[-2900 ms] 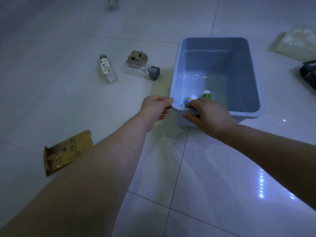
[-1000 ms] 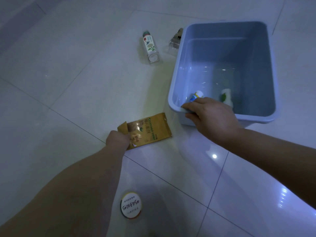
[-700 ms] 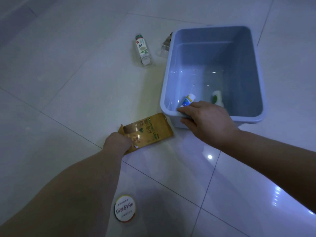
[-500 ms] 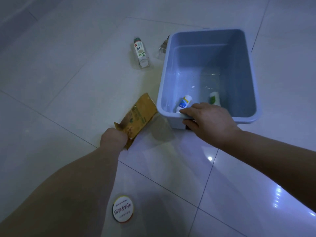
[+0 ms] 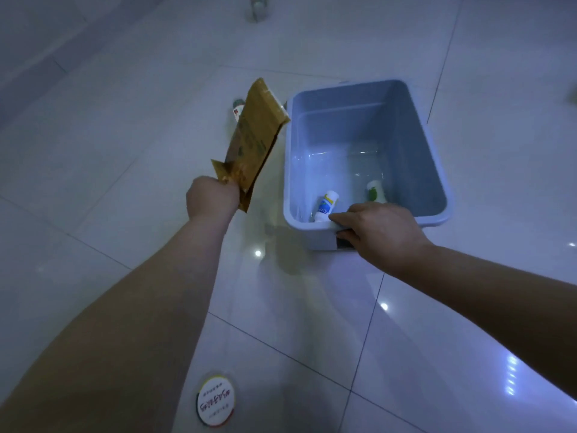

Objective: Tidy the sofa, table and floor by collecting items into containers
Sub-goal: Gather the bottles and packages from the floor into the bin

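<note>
- The left hand [image 5: 212,198] was closed tight round the bottom corner of a gold snack packet [image 5: 253,135], pinching it in a fist.
- The packet was up off the floor [image 5: 125,170], slanting away from the hand, its top edge just beside the near-left corner of the blue bin [image 5: 343,98] but not over the opening.
- The right hand [image 5: 377,232] gripped the bin's near rim, with the forefinger laid along the top of the lip and the other fingers curled beneath it.
- The bin stood on the pale tiles, open side up.
- Inside it, against the near wall, lay a small white tube with a blue label [image 5: 326,207]; a white bottle with a green mark [image 5: 374,190] lay just beside it to the right.
- A small bottle [image 5: 238,109] lay on the floor behind the packet, mostly hidden by it.
- A round white lid with printed lettering [image 5: 215,400] lay flat on the tiles close to where the person stood, below the left forearm.
- Something clear [image 5: 257,7] sat far off at the top edge, too blurred to name.
</note>
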A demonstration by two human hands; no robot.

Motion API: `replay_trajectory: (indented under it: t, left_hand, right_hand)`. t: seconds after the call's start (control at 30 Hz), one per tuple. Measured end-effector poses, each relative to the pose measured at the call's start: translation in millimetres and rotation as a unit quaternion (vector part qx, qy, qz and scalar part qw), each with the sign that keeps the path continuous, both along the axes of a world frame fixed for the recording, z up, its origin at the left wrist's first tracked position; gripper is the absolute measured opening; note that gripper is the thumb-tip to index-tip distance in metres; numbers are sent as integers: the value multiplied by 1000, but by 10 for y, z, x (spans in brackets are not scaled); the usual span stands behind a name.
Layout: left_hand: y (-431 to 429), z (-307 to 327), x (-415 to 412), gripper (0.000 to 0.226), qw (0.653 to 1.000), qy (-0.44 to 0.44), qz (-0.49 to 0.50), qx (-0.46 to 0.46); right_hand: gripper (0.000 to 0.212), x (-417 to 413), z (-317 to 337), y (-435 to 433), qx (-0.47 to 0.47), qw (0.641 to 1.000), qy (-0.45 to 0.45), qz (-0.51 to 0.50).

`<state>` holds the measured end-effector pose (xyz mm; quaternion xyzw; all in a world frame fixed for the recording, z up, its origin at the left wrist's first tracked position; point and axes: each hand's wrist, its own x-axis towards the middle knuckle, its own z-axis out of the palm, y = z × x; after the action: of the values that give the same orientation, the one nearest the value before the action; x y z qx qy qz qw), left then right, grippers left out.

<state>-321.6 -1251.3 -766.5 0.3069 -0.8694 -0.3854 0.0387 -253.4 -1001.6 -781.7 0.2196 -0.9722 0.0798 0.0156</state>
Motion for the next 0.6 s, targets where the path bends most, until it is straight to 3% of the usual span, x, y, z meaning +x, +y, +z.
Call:
replay_trajectory:
  t: [0.13,0.3,0.47,0.6]
  left_hand:
    - [317,229,-154,30,994,51,-65,-72]
    - [798,396,-290,32,985,92,-114,-95]
    - [1148,353,-194,20,963,29,-206,-174]
    - [1240,203,-95,22,916,-18,-279,-288]
  right_hand:
    - [26,30,20,117,-7,1000,4,-8]
    - [20,99,-43,264,-18,999,32,6]
    - [24,98,-42,364,-19,998,64,11]
    - [24,106,-39,445,-22,997,73,13]
